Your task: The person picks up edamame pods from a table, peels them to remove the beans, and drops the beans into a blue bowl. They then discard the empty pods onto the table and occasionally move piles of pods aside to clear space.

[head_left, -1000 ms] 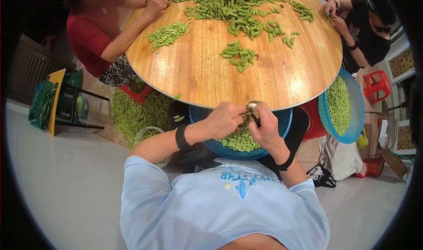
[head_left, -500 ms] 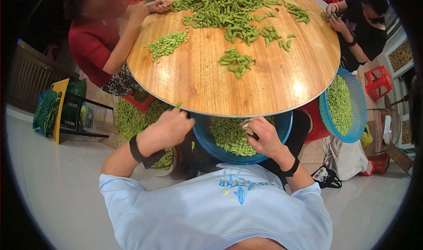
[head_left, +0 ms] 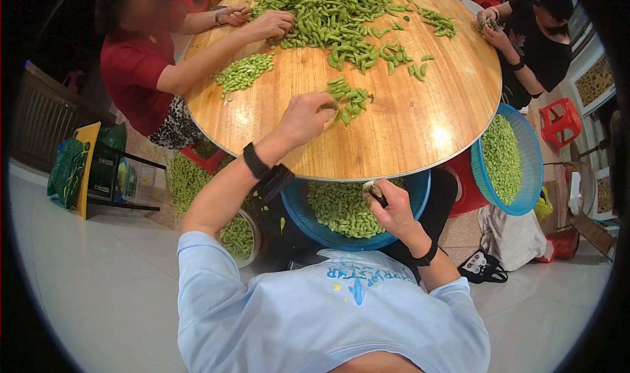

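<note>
My left hand point(head_left: 306, 116) reaches out over the round wooden table point(head_left: 394, 130) and its fingers close on a green pod at the near edge of a small pile of edamame pods point(head_left: 352, 97). My right hand point(head_left: 388, 205) stays below the table's rim, above the blue basin point(head_left: 296, 209) of shelled beans in my lap, gripping a small metal tool point(head_left: 371, 189). A big heap of pods point(head_left: 328, 8) covers the far side of the table.
A person in red point(head_left: 134, 64) at the left reaches into the heap, with a small pile of shelled beans point(head_left: 243, 71) beside their arm. Another person in black point(head_left: 538, 38) works at the right. A blue basket of beans point(head_left: 508, 156) hangs right; empty pods point(head_left: 187, 179) lie on the floor.
My left hand left the right hand, swung down to the left beside the table, then reached up onto the table to the small pod pile. The right hand stayed over the basin.
</note>
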Tool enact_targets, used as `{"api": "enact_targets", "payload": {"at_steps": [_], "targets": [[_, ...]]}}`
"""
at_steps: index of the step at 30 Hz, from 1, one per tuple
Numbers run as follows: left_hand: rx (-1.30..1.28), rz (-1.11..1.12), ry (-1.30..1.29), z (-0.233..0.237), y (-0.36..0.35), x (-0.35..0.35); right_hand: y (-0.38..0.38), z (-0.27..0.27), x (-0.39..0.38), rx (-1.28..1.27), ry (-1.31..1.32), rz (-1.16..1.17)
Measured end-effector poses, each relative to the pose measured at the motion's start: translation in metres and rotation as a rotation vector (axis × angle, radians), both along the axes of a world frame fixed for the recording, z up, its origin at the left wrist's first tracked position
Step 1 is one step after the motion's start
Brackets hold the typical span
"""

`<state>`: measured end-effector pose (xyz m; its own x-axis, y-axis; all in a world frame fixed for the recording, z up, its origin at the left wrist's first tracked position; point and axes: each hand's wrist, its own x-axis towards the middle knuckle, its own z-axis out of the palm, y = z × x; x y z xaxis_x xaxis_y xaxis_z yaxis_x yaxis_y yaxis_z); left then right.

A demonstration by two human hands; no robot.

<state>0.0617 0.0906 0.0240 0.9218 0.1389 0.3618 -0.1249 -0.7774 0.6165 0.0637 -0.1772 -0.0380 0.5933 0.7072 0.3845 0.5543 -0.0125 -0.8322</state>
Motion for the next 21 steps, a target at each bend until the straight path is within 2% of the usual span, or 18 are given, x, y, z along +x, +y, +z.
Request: {"api": "enact_targets", "payload": {"at_steps": [1,2,3,4,5,6,8,12,15,17,21], "targets": [[-0.242,0.036,0.194,0.008,0.0,-0.01,0.001,-0.003,0.0,0.017,0.021,0.003],[-0.235,0.037,0.193,0.008,0.002,-0.018,0.003,-0.003,0.0,0.035,0.039,0.006],[-0.394,0.044,0.262,0.007,0.004,-0.026,0.004,-0.003,0.0,0.041,0.039,0.006],[-0.556,0.053,0.332,0.007,0.005,-0.033,0.005,-0.002,0.0,0.013,0.154,0.031],[-0.583,0.047,0.342,0.008,0.005,-0.038,0.006,-0.002,-0.001,-0.018,0.27,0.056],[-0.583,0.05,0.343,0.006,0.008,-0.042,0.007,-0.003,-0.002,-0.018,0.271,0.058],[-0.855,0.067,0.429,-0.001,0.013,-0.048,0.011,-0.004,-0.003,0.03,0.42,0.138],[-0.773,0.065,0.42,-0.008,0.013,-0.054,0.014,0.007,-0.007,-0.001,0.526,0.152],[-0.683,0.161,0.463,-0.008,0.011,-0.057,0.015,0.009,-0.009,0.014,0.565,0.149],[-0.176,0.122,0.356,-0.009,0.009,-0.064,0.016,0.014,-0.01,-0.023,0.668,0.113],[-0.134,0.06,0.409,0.001,0.008,-0.076,0.016,0.013,-0.01,0.01,0.722,0.139]]}}
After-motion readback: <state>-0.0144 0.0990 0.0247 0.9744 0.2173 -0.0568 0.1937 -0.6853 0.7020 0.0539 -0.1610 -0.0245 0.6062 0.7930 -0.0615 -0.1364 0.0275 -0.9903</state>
